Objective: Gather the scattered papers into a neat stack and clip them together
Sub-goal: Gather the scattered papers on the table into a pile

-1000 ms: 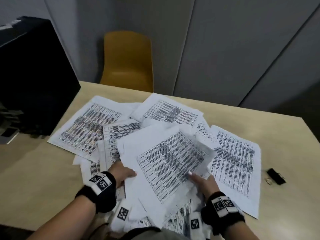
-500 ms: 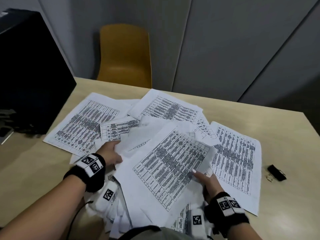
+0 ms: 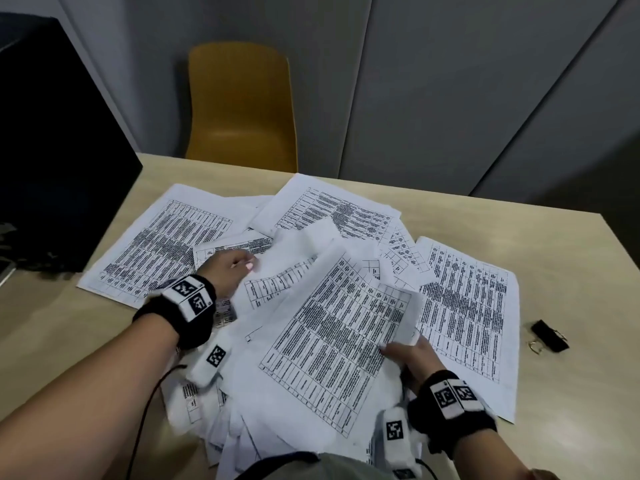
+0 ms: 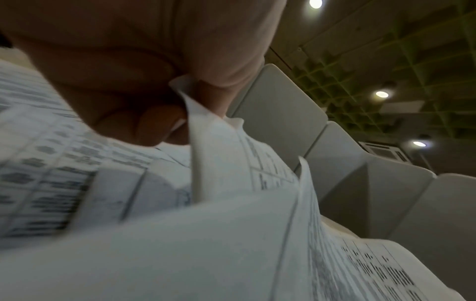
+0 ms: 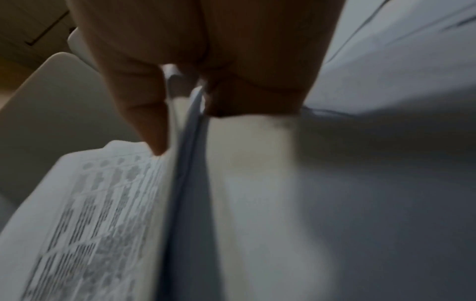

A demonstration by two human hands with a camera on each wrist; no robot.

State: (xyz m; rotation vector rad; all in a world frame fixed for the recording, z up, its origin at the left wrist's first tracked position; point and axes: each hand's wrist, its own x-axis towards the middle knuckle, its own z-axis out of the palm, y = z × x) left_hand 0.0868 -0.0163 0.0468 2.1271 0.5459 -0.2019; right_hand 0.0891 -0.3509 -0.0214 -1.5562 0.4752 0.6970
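Observation:
Several white printed sheets lie scattered and overlapping on the wooden table. A loose bundle of papers is lifted near the table's front edge. My left hand pinches the corner of a sheet at the bundle's left side. Thumb on top, my right hand grips the bundle's right edge. Flat sheets remain at the far left, at the back and at the right. A black binder clip lies on the table at the right.
A dark monitor stands at the table's left. A yellow chair sits behind the table, before grey wall panels. A thin cable runs along my left forearm.
My left hand has moved away from me and up across the pile, now pinching a sheet farther back. The held bundle has shifted and lifted. My right hand keeps its grip.

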